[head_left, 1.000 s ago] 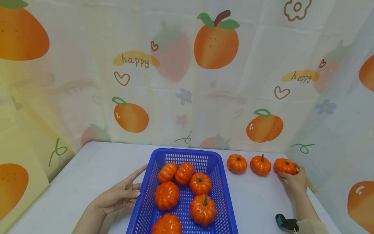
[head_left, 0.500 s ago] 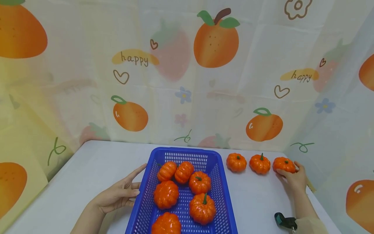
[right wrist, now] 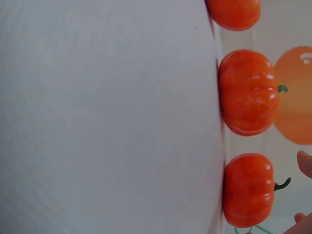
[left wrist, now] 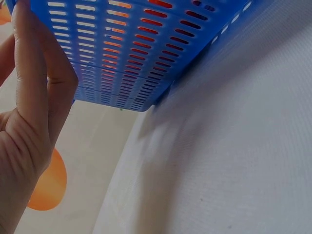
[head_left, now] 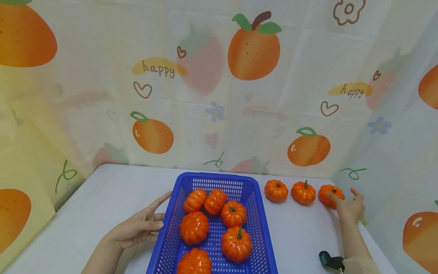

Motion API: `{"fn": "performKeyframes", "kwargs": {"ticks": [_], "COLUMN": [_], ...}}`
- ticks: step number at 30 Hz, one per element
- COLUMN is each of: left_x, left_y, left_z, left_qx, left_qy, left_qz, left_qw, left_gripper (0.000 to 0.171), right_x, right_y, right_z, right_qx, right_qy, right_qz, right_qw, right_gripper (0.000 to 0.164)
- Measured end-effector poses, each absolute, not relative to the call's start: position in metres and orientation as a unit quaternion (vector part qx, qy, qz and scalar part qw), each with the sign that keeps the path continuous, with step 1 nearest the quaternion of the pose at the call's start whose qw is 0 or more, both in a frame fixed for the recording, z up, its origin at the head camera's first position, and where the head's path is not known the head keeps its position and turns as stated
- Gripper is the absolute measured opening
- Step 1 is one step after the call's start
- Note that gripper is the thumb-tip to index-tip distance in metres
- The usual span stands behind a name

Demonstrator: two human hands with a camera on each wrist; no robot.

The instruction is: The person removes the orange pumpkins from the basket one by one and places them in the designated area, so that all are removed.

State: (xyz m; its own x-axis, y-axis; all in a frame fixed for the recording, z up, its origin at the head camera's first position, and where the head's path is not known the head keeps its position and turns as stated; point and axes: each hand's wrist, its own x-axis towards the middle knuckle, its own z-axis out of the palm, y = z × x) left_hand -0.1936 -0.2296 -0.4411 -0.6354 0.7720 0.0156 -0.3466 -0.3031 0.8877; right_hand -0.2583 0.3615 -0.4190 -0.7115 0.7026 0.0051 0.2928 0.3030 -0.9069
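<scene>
A blue plastic basket [head_left: 261, 224] holds several small orange pumpkins, one with an upright green stem [head_left: 237, 244]. At its left side my left hand [head_left: 135, 230] rests extended fingers against the wall; the left wrist view shows these fingers [left wrist: 31, 63] along the slotted side. Right of the basket, three pumpkins stand in a row: a left one [head_left: 276, 190], a middle one [head_left: 303, 192] and a right one [head_left: 330, 195]. Beside the right one is my right hand [head_left: 350, 209], fingers spread and holding nothing. Its fingertips [right wrist: 305, 163] enter the right wrist view at the edge.
All this stands on a white table [head_left: 130, 190]. A fruit-print curtain [head_left: 212, 95] hangs behind it and along both sides. A dark strap-like object [head_left: 331, 261] shows by the right sleeve. The basket's near end is cut off by the frame.
My right hand has let go of the rightmost pumpkin and drawn slightly to the right, its fingers spreading. That pumpkin stays in the row. My left hand remains on the basket.
</scene>
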Motion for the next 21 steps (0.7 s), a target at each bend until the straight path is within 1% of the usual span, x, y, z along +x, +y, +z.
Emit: {"fn": "performKeyframes", "kwargs": {"ticks": [2, 6, 12, 21], "left_x": [-0.193, -0.193, -0.194, -0.193], "left_y": [-0.230, -0.229, -0.229, -0.229], "left_z": [-0.441, -0.441, -0.441, -0.440], "left_qx": [0.228, 0.228, 0.234, 0.232], "left_qy": [0.467, 0.468, 0.467, 0.467], "left_qz": [0.775, 0.774, 0.772, 0.773], "left_qw": [0.361, 0.360, 0.362, 0.361], "left_gripper": [0.082, 0.082, 0.081, 0.082], "right_x": [-0.280, -0.276, -0.269, -0.241], "right_y": [0.389, 0.382, 0.368, 0.336], "right_z": [-0.441, -0.433, -0.419, -0.387], "right_qx": [-0.324, -0.305, -0.296, -0.250], "right_qy": [-0.785, -0.776, -0.740, -0.727], "right_qz": [0.493, 0.515, 0.570, 0.610], "right_qw": [0.191, 0.200, 0.199, 0.191], "right_gripper": [0.084, 0.082, 0.077, 0.071]}}
